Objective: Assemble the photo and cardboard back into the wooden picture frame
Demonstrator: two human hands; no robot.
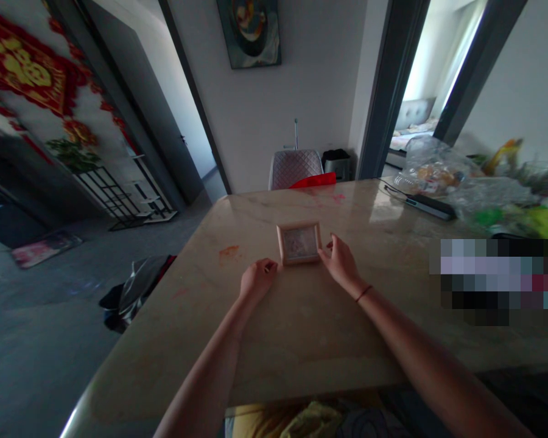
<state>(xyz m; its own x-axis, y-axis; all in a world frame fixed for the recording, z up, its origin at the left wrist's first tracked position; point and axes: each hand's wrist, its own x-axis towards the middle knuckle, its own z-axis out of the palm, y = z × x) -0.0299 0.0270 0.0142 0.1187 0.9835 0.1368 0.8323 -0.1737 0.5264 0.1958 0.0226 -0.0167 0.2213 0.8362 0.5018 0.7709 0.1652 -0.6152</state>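
A small wooden picture frame lies flat near the middle of a beige marble table. My right hand rests at the frame's right edge, fingers curled and touching its lower right corner. My left hand lies on the table just left of the frame's lower left corner, fingers curled in loosely, a small gap between it and the frame. Nothing shows inside that hand.
Clear plastic bags of food, a dark flat device with a cable and green packets crowd the table's right end. A quilted chair with a red item stands at the far edge. Clothes lie on the floor at left.
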